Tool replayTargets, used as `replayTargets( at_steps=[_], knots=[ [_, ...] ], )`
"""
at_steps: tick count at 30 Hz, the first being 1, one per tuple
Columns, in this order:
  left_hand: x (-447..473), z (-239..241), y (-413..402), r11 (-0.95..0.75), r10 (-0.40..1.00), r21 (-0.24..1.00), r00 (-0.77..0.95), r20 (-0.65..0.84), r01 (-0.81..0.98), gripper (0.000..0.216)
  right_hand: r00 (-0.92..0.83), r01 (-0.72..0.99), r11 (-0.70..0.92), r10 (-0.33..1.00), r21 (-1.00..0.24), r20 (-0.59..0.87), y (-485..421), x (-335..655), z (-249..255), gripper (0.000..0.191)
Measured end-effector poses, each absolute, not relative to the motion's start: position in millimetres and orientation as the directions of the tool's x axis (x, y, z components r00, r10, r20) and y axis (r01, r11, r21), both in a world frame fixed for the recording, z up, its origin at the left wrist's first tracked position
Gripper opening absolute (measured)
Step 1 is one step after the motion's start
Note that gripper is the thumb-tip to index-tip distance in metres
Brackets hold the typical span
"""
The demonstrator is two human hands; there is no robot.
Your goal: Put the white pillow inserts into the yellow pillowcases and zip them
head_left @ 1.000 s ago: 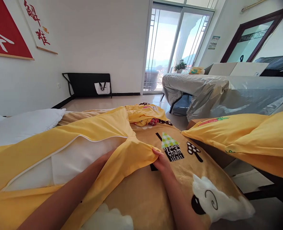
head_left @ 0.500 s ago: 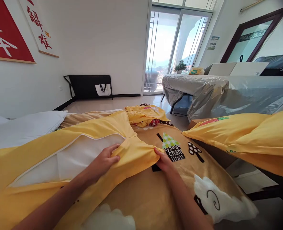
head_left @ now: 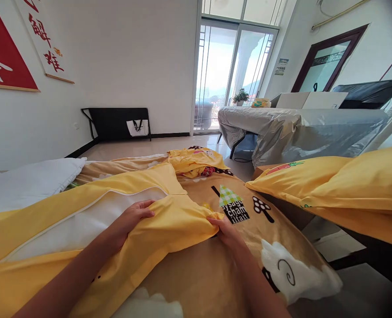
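A yellow pillowcase (head_left: 159,229) lies across the patterned brown blanket (head_left: 199,274), its long side opening gaping. Inside the opening shows a white pillow (head_left: 93,221). My left hand (head_left: 131,223) is closed on the pillowcase fabric near the right end of the opening, thumb and fingers pinching the cloth. At the pillowcase's right corner, my right hand (head_left: 224,227) grips the gathered tip between thumb and fingers. The corner fabric between the hands looks slack, without filling.
A crumpled yellow cloth (head_left: 196,161) lies at the blanket's far edge. To the right rests a plump yellow pillow (head_left: 335,181) over a cardboard box. White pillows (head_left: 36,176) lie left. Beyond stands a plastic-covered table (head_left: 315,132); a folded black table (head_left: 112,126) leans against the wall.
The view has shifted slightly, with the room higher and further right in sight. Both hands keep their hold, and the pillowcase corner is a little more bunched at my right hand.
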State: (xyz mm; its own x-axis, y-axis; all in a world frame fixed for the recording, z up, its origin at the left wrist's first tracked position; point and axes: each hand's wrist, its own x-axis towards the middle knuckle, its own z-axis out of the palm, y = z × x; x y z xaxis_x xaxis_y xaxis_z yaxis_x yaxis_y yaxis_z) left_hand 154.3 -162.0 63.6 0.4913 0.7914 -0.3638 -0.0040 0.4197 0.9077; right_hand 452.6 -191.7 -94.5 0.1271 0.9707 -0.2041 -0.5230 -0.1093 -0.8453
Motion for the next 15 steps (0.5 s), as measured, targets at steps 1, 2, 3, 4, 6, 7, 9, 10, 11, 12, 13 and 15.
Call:
replayTargets(
  at_steps=[1,2,3,4,6,7,9,10,11,12,13,15],
  knots=[
    [154,64,-163,0.418,0.801,0.908,0.469,-0.373,0.009,0.054,0.134,-0.536,-0.103,0.970,-0.838,-0.204,-189,449,-95,0.033],
    [153,65,-163,0.413,0.826,0.910,0.412,-0.384,0.020,0.054,0.135,-0.552,-0.097,0.970,-0.828,-0.203,-186,447,-95,0.034],
    [151,66,-162,0.408,0.856,0.913,0.335,-0.392,0.027,0.055,0.127,-0.569,-0.095,0.971,-0.817,-0.202,-183,445,-96,0.035],
    [148,68,-161,0.405,0.879,0.914,0.264,-0.397,0.028,0.057,0.116,-0.586,-0.092,0.974,-0.805,-0.195,-182,444,-96,0.035],
    [142,70,-159,0.410,0.892,0.912,0.206,-0.403,0.011,0.060,0.104,-0.610,-0.072,0.980,-0.789,-0.170,-182,447,-98,0.034],
    [140,70,-158,0.418,0.885,0.908,0.226,-0.406,-0.008,0.061,0.110,-0.615,-0.055,0.982,-0.786,-0.154,-183,449,-99,0.032],
    [137,68,-155,0.441,0.865,0.896,0.292,-0.407,-0.057,0.063,0.144,-0.610,-0.014,0.981,-0.792,-0.129,-189,457,-103,0.028],
    [136,66,-154,0.453,0.854,0.888,0.322,-0.408,-0.076,0.063,0.159,-0.603,-0.002,0.980,-0.797,-0.123,-192,461,-104,0.028],
    [136,64,-153,0.465,0.843,0.881,0.349,-0.411,-0.085,0.064,0.158,-0.593,-0.008,0.979,-0.805,-0.126,-195,466,-105,0.029],
    [136,60,-152,0.473,0.832,0.877,0.371,-0.413,-0.085,0.063,0.148,-0.575,-0.032,0.979,-0.818,-0.142,-198,470,-105,0.031],
    [136,57,-152,0.478,0.824,0.875,0.384,-0.416,-0.078,0.063,0.138,-0.544,-0.072,0.975,-0.836,-0.173,-200,474,-104,0.031],
    [136,52,-151,0.480,0.820,0.876,0.383,-0.425,-0.056,0.062,0.136,-0.448,-0.193,0.950,-0.873,-0.280,-199,480,-98,0.032]
  ],
)
